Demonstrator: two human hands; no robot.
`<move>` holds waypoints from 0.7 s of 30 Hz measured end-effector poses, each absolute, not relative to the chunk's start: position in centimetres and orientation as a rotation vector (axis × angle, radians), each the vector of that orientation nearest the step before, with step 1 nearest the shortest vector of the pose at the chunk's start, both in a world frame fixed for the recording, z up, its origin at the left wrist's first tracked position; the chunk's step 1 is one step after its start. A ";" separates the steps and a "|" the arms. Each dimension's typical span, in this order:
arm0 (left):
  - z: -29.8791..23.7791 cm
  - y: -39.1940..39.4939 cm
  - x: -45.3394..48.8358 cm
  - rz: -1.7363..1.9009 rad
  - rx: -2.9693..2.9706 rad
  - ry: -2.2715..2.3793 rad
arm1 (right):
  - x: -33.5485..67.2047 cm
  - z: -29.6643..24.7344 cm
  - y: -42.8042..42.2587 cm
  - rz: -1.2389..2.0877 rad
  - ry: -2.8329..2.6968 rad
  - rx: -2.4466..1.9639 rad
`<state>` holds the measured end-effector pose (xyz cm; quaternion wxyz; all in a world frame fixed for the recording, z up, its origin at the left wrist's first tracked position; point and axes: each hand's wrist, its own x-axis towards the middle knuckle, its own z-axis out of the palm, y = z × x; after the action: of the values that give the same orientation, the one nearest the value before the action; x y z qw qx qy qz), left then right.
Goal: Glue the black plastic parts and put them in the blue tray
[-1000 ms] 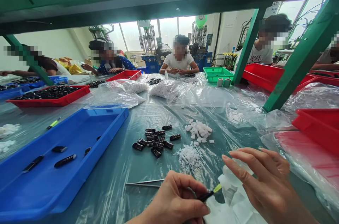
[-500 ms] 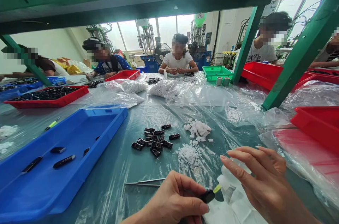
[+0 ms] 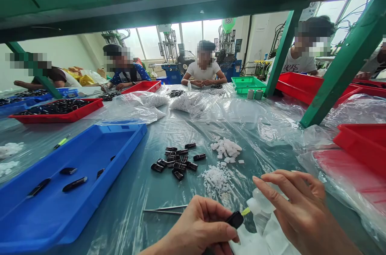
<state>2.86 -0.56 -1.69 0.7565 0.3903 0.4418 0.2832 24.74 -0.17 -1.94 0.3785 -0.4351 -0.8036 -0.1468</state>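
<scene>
Turned since the earlier frames, the black piece (image 3: 235,219) that was first seen edge-on now shows its broad, glossy face, while both hands have kept nearly the same places low at the right. The left hand (image 3: 205,227) pinches this piece between thumb and bent fingers, closed tight on it, just above the table (image 3: 126,215), whose green top is covered with clear plastic. Just beyond the piece sits a yellow-green tip (image 3: 246,211); I cannot tell whether it belongs to the piece or to the pale, partly translucent object (image 3: 259,209) beside it. Over that object the right hand (image 3: 304,207) is spread, its fingers apart and loosely bent; its thumb is hidden, and I cannot tell whether it grips anything. Partly behind the left hand lies a thin two-armed metal tool (image 3: 164,209). Farther out on the plastic are a group of black parts (image 3: 179,166), a heap of fine white bits (image 3: 217,180) and, just beyond these, some larger white chunks (image 3: 227,148). Off to the left, a blue tray (image 3: 36,231) holds a few more black parts, spread well apart. Across the table sits a person in a white shirt (image 3: 203,71).
</scene>
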 end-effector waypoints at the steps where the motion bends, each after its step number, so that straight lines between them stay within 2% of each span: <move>1: -1.4 -0.5 2.8 0.599 0.863 0.954 | 24.7 -2.0 -0.2 -0.370 -2.042 -1.118; 21: -1.5 -0.4 2.2 0.543 0.916 0.938 | 24.4 -2.6 0.0 -0.291 -2.026 -1.153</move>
<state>2.22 -0.43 -1.47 0.7586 0.4206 0.4307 0.2493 24.40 0.03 -2.65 0.3858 -0.4529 -0.7957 -0.1141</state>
